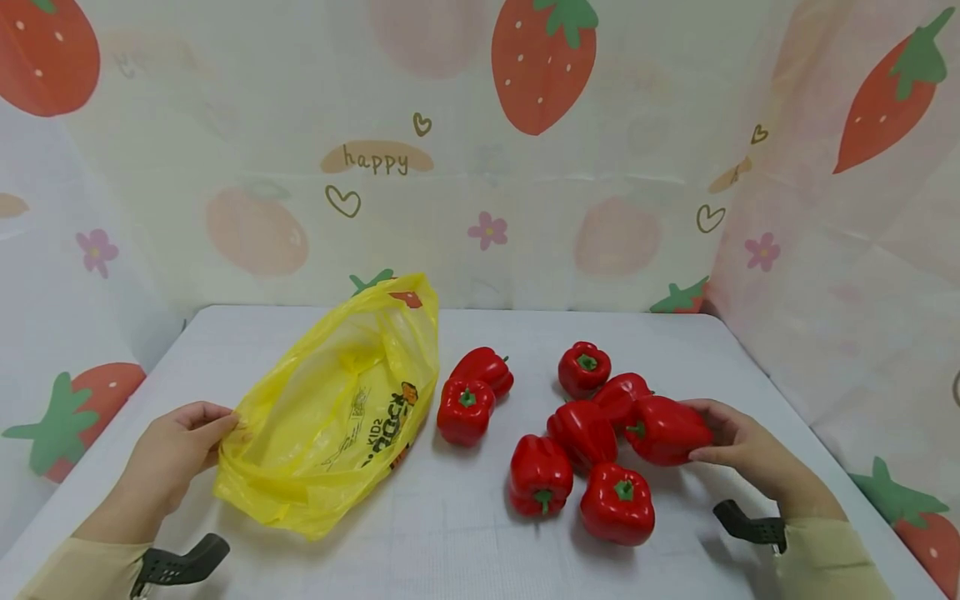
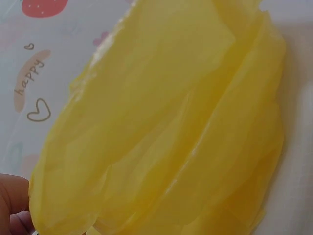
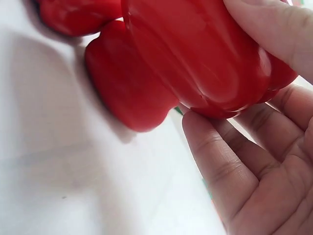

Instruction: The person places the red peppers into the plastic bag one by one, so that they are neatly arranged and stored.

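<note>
My left hand (image 1: 178,446) pinches the left rim of a yellow plastic bag (image 1: 300,400), whose mouth gapes toward me; dark printing shows on it. The bag fills most of the left wrist view, with only some fingers (image 2: 13,200) at the corner. On the right, my right hand (image 1: 750,446) grips a red bell pepper (image 1: 671,431) by its blunt end, thumb on one side and fingers on the other, its green stem pointing left. Close by it lie a red pepper (image 1: 619,398) partly hidden behind it and another pepper (image 1: 583,433).
Toward the front sit two peppers (image 1: 618,505), (image 1: 541,475), and one pepper (image 1: 583,369) stands farther back. Two more peppers, one lying (image 1: 483,372) and one upright (image 1: 465,412), are beside the bag's right edge. A strawberry-print cloth (image 1: 480,200) walls the white table (image 1: 465,533).
</note>
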The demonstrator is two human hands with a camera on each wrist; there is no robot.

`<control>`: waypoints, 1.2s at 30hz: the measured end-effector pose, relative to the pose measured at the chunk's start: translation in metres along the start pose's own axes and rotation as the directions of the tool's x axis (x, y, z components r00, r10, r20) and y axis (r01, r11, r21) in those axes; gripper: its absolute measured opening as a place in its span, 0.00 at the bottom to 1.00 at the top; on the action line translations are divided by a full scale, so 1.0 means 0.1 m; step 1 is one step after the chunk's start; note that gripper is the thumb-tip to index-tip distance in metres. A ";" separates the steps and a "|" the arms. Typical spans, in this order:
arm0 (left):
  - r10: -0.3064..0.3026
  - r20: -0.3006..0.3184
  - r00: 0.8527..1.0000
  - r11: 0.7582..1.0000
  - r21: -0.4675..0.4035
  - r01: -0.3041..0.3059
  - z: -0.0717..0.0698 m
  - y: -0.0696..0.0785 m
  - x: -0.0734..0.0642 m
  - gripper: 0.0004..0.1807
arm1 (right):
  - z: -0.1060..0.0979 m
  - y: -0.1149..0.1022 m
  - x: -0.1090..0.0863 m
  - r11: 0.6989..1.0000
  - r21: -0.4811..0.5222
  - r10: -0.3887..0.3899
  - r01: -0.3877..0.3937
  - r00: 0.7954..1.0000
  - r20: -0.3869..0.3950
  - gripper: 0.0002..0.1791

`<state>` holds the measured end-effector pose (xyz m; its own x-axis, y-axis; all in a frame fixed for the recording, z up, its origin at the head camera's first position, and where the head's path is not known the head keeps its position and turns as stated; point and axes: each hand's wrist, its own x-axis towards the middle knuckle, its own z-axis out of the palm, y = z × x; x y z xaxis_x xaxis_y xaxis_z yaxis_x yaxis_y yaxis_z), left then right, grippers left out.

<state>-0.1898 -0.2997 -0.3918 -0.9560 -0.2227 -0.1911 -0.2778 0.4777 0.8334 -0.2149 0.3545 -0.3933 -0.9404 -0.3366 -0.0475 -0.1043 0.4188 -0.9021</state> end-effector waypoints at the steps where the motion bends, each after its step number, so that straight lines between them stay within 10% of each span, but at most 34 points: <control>1: -0.001 -0.002 1.000 1.000 0.003 0.001 0.00 0.00 0.00 0.24 | -0.01 -0.02 0.00 1.000 0.001 -0.010 0.010 1.000 0.001 0.32; 36: -0.049 -0.002 0.999 0.999 0.006 0.049 0.01 0.04 -0.01 0.23 | -0.07 -0.74 0.54 0.955 -0.038 -0.289 0.296 0.949 0.123 0.29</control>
<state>-0.1899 -0.2970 -0.3890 -0.9409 -0.2480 -0.2305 -0.3251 0.4714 0.8198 -0.2599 0.3110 -0.3265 -0.8227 -0.5447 0.1626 -0.3898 0.3324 -0.8588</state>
